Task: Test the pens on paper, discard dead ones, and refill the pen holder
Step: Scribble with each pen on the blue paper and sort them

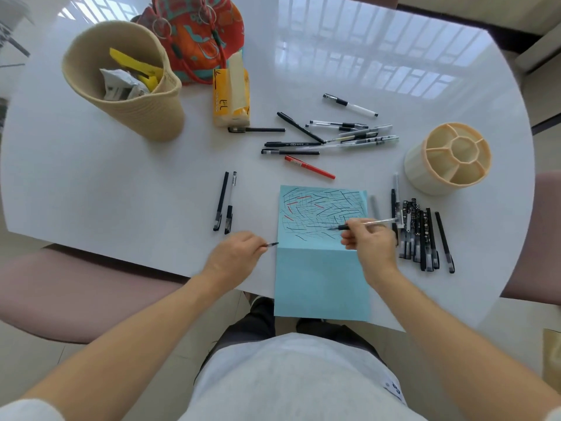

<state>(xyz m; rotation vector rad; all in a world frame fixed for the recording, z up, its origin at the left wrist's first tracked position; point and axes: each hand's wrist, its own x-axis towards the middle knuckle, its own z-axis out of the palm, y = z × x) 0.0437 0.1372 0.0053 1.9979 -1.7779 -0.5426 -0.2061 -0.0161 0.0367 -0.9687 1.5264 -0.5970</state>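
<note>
A blue paper covered with scribbled lines lies at the table's near edge. My right hand grips a clear pen with its tip on the paper. My left hand holds a dark pen cap just left of the paper. A cream pen holder with empty compartments stands at the right. A row of several dark pens lies right of the paper. Several loose pens and a red pen lie beyond it. Two dark pens lie to the left.
A woven beige basket with crumpled wrappers stands at the back left. Beside it are a colourful bag and a yellow tissue pack. The white table has a curved near edge. Pink chairs stand at both sides.
</note>
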